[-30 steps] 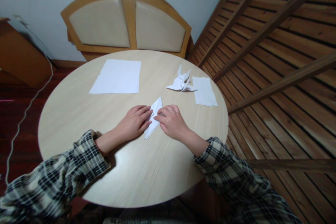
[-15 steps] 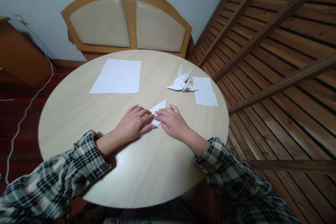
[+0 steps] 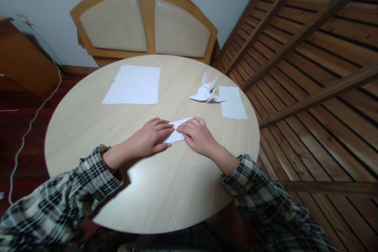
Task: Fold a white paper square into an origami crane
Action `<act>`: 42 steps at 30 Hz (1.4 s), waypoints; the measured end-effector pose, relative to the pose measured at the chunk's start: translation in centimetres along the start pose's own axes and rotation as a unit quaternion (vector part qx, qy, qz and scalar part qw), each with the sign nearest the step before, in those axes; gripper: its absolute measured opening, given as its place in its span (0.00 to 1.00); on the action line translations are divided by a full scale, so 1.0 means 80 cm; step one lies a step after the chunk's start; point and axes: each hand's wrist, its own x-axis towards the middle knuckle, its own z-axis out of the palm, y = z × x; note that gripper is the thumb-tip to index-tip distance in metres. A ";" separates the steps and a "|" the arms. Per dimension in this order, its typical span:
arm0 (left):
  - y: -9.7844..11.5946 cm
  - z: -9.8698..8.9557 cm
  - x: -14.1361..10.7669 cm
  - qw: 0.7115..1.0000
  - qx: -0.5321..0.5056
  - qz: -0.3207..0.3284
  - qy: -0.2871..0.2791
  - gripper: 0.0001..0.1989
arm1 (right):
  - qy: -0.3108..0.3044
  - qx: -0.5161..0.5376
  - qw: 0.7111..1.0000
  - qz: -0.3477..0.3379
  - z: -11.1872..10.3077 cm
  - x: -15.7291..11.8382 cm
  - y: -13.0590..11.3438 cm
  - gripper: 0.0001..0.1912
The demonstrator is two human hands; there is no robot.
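Observation:
A small piece of folded white paper [image 3: 176, 136] lies on the round wooden table [image 3: 165, 189], partly covered by both hands. My left hand [image 3: 152, 136] rests flat over its left part, fingers stretched out and thumb apart along the near edge. On the right part, my right hand [image 3: 198, 134] has its fingers bent and closed on the paper, fingertips near those of the left hand. The ends of the paper under the hands are hidden. Beyond the right hand stand folded white paper cranes [image 3: 206, 91], overlapping so that I cannot count them.
A stack of white paper sheets [image 3: 134, 84] lies at the table's far left. Smaller white sheets [image 3: 233, 102] lie at the right, touching or close to the cranes. A padded headboard [image 3: 118, 23] is behind the table, and a slatted wooden wall [image 3: 319, 86] stands close on the right.
The folded paper has turned so it lies more nearly sideways, and its pointed far tip no longer shows. The right hand's fingers have come further over its right end. My view has shifted slightly.

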 end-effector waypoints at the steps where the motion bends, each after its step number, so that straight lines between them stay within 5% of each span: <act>1: -0.005 -0.001 -0.001 1.000 -0.012 0.012 -0.005 0.25 | 0.004 0.005 1.000 -0.004 -0.001 0.000 0.001 0.14; 7: -0.018 -0.010 -0.005 0.998 -0.041 0.041 -0.015 0.24 | -0.018 0.035 0.999 -0.007 -0.007 0.000 0.003 0.07; 12: -0.017 -0.009 -0.004 0.999 -0.021 0.040 -0.015 0.24 | -0.033 0.060 0.997 -0.025 -0.005 -0.001 0.010 0.11; 20: -0.017 0.006 0.002 0.998 0.003 0.052 0.042 0.26 | -0.028 0.066 0.997 -0.029 0.004 -0.001 0.017 0.09; 33: -0.007 0.005 0.005 0.994 0.009 0.084 0.070 0.13 | -0.002 0.079 0.995 -0.052 0.005 -0.001 0.019 0.05; 42: -0.013 0.010 0.002 0.991 -0.034 0.100 0.082 0.12 | -0.015 0.096 0.994 -0.042 0.005 -0.001 0.020 0.07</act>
